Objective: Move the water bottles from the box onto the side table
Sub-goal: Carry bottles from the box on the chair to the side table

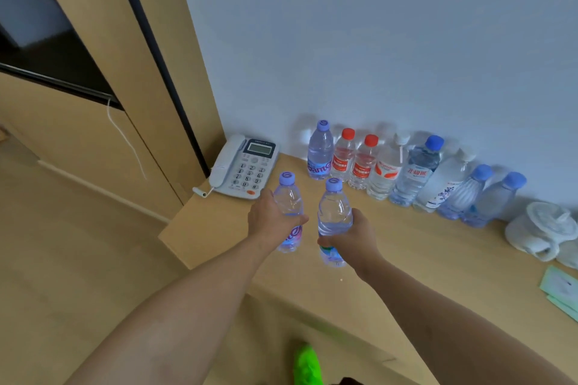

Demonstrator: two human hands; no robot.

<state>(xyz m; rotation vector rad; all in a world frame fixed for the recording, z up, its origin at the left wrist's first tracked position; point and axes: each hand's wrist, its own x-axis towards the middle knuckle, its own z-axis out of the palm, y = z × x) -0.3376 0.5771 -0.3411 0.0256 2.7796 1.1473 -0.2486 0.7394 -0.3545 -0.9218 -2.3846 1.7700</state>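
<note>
We grip one clear, lavender-capped water bottle in our left hand and another in our right hand, both upright above the side table.

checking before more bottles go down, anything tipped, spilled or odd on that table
Nothing spilled. The row of bottles by the wall stands upright and capped, and each hand, left and right, holds a bottle upright. Only the towels look loosely bundled.

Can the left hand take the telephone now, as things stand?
Probably not yet. The left hand already grips a bottle, so it has no free fingers. The telephone itself lies close, just beyond it on the side table, with nothing between.
</note>
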